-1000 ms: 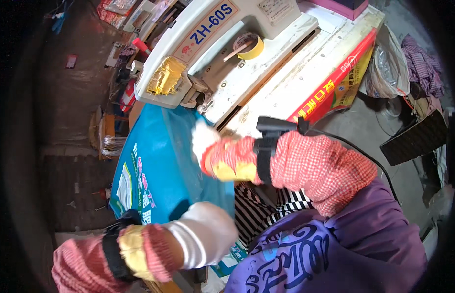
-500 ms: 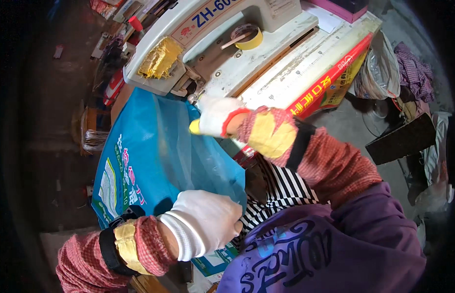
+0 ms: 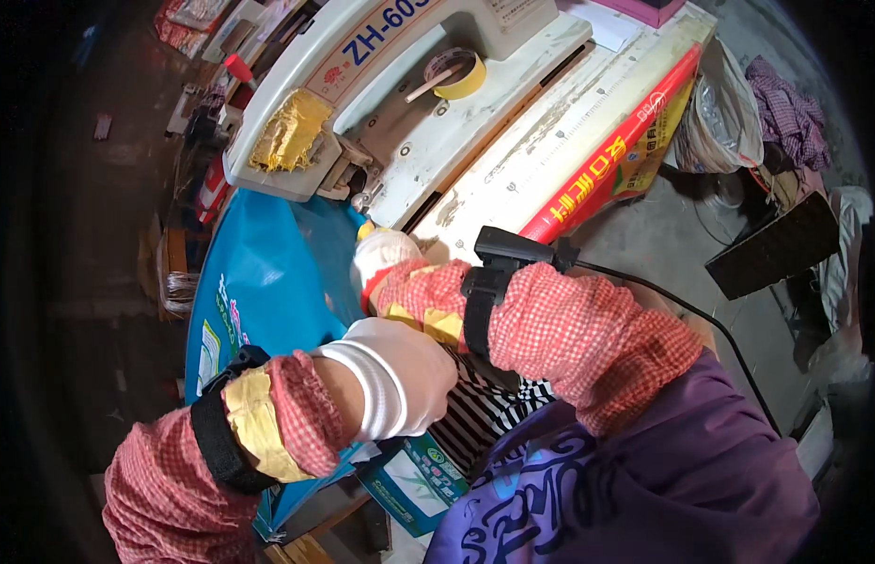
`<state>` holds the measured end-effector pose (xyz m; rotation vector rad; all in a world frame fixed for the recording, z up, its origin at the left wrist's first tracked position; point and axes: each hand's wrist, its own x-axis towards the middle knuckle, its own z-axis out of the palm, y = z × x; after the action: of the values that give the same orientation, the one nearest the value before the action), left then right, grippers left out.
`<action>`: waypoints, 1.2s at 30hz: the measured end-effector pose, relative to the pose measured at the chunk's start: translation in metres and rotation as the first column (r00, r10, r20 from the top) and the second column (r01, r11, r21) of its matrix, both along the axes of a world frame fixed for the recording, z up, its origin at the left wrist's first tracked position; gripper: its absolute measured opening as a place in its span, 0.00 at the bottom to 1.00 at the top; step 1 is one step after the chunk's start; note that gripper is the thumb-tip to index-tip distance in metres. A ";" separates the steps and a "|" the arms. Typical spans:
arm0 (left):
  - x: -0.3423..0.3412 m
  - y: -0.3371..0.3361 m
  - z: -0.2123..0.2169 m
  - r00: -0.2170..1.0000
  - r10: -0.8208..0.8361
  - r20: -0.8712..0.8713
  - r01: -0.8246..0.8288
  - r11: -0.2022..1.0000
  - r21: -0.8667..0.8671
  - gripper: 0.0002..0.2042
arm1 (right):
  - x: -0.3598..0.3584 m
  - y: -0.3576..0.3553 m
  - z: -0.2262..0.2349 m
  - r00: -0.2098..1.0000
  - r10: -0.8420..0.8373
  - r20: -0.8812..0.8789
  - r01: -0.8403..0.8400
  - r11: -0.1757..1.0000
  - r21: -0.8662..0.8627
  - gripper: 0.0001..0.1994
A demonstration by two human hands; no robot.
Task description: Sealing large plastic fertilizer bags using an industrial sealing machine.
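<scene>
A large blue printed bag (image 3: 268, 282) hangs under the head of a white sewing machine (image 3: 296, 103), its upper edge reaching the needle area. My right hand (image 3: 385, 256), in a white glove with a yellow fingertip, is closed on the bag's edge just in front of the presser foot (image 3: 364, 199); most of its fingers are hidden. Nearer to me, my left hand (image 3: 409, 376), in a white glove, is curled round the bag's near side, its fingertips out of sight. Both forearms wear red checked sleeves with black straps.
A roll of yellow tape (image 3: 461, 75) with a stick in it lies on the machine bed. The white worktable (image 3: 541, 141) has a red and yellow front cover. To the right are a white sack (image 3: 729, 117), checked cloth (image 3: 785, 103) and a dark board (image 3: 774, 246). A black cable (image 3: 682, 305) trails from my right wrist.
My right hand has drawn back slightly toward me and its forearm has turned, bringing a black wrist device into view. My left hand has moved up, closer to the right. The bag's upper part has shifted.
</scene>
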<state>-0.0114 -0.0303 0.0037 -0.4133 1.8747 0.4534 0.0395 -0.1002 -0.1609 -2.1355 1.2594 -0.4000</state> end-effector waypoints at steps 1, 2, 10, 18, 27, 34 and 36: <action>0.001 -0.002 -0.003 0.979 0.185 0.082 -0.181 0.982 -0.055 0.15 | 0.003 -0.001 -0.002 0.997 -0.077 0.028 0.076 0.996 0.037 0.12; 0.003 -0.006 -0.003 0.976 0.194 0.098 -0.188 0.980 -0.061 0.16 | 0.006 -0.001 -0.004 0.992 -0.109 0.056 0.109 0.994 -0.003 0.12; -0.001 -0.021 0.045 0.844 0.178 0.506 -0.151 0.984 -0.095 0.18 | 0.012 0.007 -0.026 0.968 0.189 -0.166 -0.195 0.981 -0.018 0.12; -0.020 0.009 0.006 0.945 0.007 0.328 -0.015 1.000 0.022 0.08 | 0.122 -0.045 -0.075 0.951 0.305 -0.043 -0.308 0.943 -0.127 0.17; 0.017 -0.024 0.040 0.941 0.081 0.328 -0.055 0.995 -0.088 0.16 | 0.151 -0.063 -0.099 0.940 0.340 0.025 -0.335 0.934 -0.122 0.20; 0.017 0.011 0.045 0.983 0.009 0.185 -0.005 1.000 -0.024 0.06 | 0.136 -0.055 -0.096 0.951 0.303 0.059 -0.292 0.946 -0.144 0.19; 0.013 0.017 0.019 0.995 0.074 0.072 -0.069 0.995 -0.069 0.06 | 0.136 -0.058 -0.096 0.955 0.288 0.077 -0.275 0.951 -0.142 0.19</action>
<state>0.0019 -0.0132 0.0229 -0.5363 1.8107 0.4189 0.1753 -0.1581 -0.2568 -2.3344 0.8773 -0.4656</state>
